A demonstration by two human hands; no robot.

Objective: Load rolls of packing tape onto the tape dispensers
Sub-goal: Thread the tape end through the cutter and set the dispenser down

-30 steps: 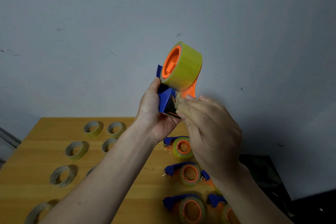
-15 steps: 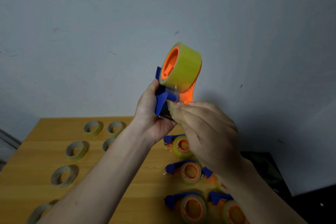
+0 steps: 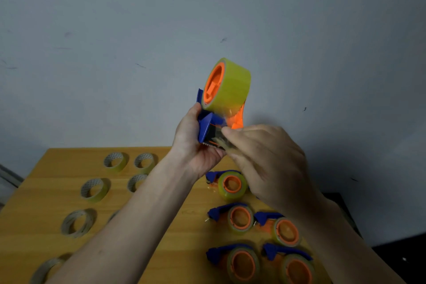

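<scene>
A blue and orange tape dispenser [image 3: 208,127] is held up in front of the wall, with a yellowish clear tape roll [image 3: 230,90] seated on its orange hub. My left hand [image 3: 196,145] grips the dispenser's blue cutter end from the left. My right hand [image 3: 265,163] pinches the loose clear tape end at the cutter mouth, its fingers covering part of the blade. On the wooden table [image 3: 34,191] below lie several loose tape rolls [image 3: 94,190] at the left and several loaded dispensers [image 3: 232,184] at the right.
A grey wall fills the background right behind the table. The table's left edge runs near a dark rail at the far left. A dark surface lies to the right of the table, beyond my right forearm.
My right hand has drawn the tape end a little further down and right across the cutter mouth. The dispenser has stayed almost still in my left hand.
</scene>
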